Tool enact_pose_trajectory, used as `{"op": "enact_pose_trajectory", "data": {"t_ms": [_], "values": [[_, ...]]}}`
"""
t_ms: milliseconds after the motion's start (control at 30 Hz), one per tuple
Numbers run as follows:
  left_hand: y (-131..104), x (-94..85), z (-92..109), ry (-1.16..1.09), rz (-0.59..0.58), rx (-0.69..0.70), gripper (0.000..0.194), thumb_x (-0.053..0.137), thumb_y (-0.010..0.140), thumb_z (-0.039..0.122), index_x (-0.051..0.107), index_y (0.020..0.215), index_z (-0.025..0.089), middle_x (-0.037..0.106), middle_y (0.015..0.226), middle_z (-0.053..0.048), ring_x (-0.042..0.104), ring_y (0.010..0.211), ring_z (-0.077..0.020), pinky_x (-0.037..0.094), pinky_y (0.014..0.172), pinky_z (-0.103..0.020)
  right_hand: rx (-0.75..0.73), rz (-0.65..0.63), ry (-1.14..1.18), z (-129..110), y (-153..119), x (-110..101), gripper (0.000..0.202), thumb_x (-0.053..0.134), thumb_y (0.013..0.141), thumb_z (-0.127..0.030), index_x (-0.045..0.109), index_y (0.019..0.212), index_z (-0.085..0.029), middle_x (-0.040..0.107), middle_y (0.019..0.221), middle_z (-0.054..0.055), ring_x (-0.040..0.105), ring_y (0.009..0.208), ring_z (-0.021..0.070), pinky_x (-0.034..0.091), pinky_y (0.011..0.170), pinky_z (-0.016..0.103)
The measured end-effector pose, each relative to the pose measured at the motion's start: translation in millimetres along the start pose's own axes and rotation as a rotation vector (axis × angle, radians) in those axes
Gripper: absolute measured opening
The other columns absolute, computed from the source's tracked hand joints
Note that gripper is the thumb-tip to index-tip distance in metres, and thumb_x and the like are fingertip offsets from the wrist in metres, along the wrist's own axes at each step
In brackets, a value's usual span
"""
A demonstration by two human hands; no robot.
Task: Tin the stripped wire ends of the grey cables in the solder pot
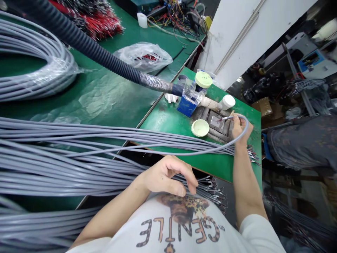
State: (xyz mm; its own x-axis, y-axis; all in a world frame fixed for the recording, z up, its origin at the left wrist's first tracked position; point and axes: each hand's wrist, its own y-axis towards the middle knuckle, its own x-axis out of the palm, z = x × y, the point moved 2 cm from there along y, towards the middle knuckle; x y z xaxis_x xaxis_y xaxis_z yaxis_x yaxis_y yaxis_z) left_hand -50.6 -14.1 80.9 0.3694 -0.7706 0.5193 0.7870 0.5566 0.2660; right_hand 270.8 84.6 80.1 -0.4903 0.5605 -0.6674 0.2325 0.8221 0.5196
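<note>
My right hand (240, 129) pinches a grey cable (223, 147) close to its stripped end. The thin wires at that end point left, over or touching the shiny silver square of a dark, grimy metal pot (219, 127); contact is hard to tell. From my fingers the cable loops round and runs back left across the bench. My left hand (172, 175) hovers in front of my shirt with curved fingers apart, holding nothing. Just beyond it lies a bundle of grey cables (158, 135), whose stripped ends (252, 154) reach under my right forearm.
Beside the pot stand a cream bowl (200, 128), a blue box (186, 106), a white jar (228, 102) and a yellow-lidded tub (203, 79). A ribbed black hose (105, 56) crosses above the bench. Further left are a cable coil (34, 79) and a plastic bag (144, 56).
</note>
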Motion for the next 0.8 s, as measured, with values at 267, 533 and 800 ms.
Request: {"op": "enact_pose_trajectory", "data": {"t_ms": [267,533,800], "values": [[2.5,-1.3,-2.1,-0.03,-0.008,0.052,0.025,0.076,0.073,0.024,0.075,0.097,0.016,0.074,0.08,-0.013,0.068,0.075,-0.0216,0.054,0.072,-0.032,0.023,0.049,-0.072,24.2,7.8,14.4,0.035,0.047,0.089,-0.042,0.069,0.09,-0.015,0.073,0.086,0.008,0.067,0.084,0.0232,0.051,0.08,0.037],[3.6,-2.1,-3.8,-0.035,-0.014,0.07,0.025,0.075,0.074,0.022,0.074,0.098,0.015,0.074,0.082,-0.012,0.068,0.076,-0.0203,0.053,0.072,-0.03,0.012,0.02,-0.076,29.2,9.7,19.9,0.035,0.047,0.089,-0.042,0.069,0.091,-0.016,0.073,0.085,0.008,0.068,0.084,0.0239,0.052,0.078,0.037],[1.2,-3.7,-8.6,-0.052,0.017,0.047,0.024,0.075,0.074,0.023,0.074,0.096,0.015,0.074,0.08,-0.012,0.068,0.075,-0.0201,0.053,0.072,-0.031,0.039,-0.015,-0.046,14.3,6.7,11.9,0.034,0.047,0.09,-0.04,0.068,0.092,-0.014,0.072,0.084,0.008,0.068,0.082,0.0222,0.052,0.08,0.037]]}}
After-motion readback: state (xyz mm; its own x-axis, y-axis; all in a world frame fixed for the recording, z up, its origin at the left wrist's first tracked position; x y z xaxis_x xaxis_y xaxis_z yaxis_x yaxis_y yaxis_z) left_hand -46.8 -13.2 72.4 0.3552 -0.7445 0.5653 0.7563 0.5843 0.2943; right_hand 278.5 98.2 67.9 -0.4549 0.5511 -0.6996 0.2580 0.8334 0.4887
